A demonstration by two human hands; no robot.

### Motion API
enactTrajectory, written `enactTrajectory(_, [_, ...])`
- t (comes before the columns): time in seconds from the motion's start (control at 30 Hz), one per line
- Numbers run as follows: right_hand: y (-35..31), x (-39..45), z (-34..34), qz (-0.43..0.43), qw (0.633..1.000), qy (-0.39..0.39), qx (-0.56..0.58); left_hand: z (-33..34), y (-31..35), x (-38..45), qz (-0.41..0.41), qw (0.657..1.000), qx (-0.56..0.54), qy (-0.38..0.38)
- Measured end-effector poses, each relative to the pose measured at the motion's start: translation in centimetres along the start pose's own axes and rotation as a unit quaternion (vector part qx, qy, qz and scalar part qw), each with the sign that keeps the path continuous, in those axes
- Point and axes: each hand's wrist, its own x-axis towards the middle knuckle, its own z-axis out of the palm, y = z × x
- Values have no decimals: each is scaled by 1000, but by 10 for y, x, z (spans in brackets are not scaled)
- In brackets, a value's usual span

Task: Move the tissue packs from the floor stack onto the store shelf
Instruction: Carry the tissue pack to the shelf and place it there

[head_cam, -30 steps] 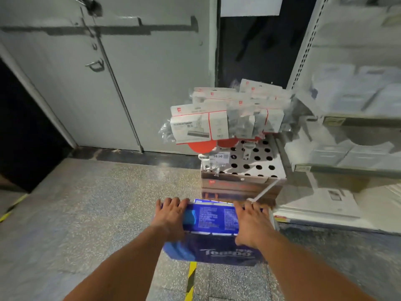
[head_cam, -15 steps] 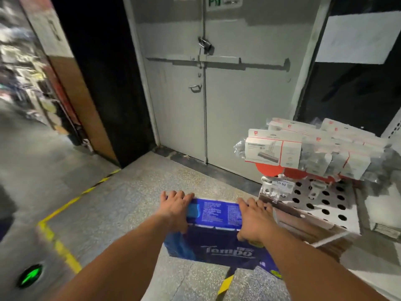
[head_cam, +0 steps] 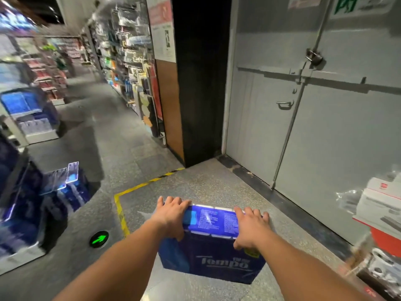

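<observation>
Head view: a blue tissue pack [head_cam: 211,246] is carried at mid-air above the speckled floor [head_cam: 195,183], the left hand [head_cam: 172,216] and right hand [head_cam: 249,229] curled over its top corners. It looks bulky, light and squashy in slick film, so gripping both ends suits it.

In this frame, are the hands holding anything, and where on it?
Yes: the blue tissue pack, off the floor. The left hand grips its top left end, the right hand its top right end.

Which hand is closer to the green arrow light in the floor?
Left. The left hand grips the tissue pack's left end, on the side of the green arrow light. The right hand grips the far end, farther away.
</observation>
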Motion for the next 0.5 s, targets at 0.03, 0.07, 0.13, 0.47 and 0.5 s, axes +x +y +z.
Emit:
enactTrajectory(0.03, [-11, 19, -7, -10, 1000, -3, -3, -3, -16, 10, -10, 1000, -3, -3])
enactTrajectory(0.07, [-23, 39, -15, -19, 1000, -3, -4, -6, -32, 21, -22, 1000, -7, -4])
enactTrajectory(0.13, [-47, 78, -33, -37, 999, 5, -2, -16, -64, 43, -44, 999, -7, 5])
enactTrajectory(0.47, [-128, 274, -138, -157, 987, 37, -6, -92, -205, 160, -127, 990, 30, 45])
enactTrajectory(0.5, [-134, 297, -150, -173, 984, 39, -5, -102, -217, 173, -136, 989, 32, 45])
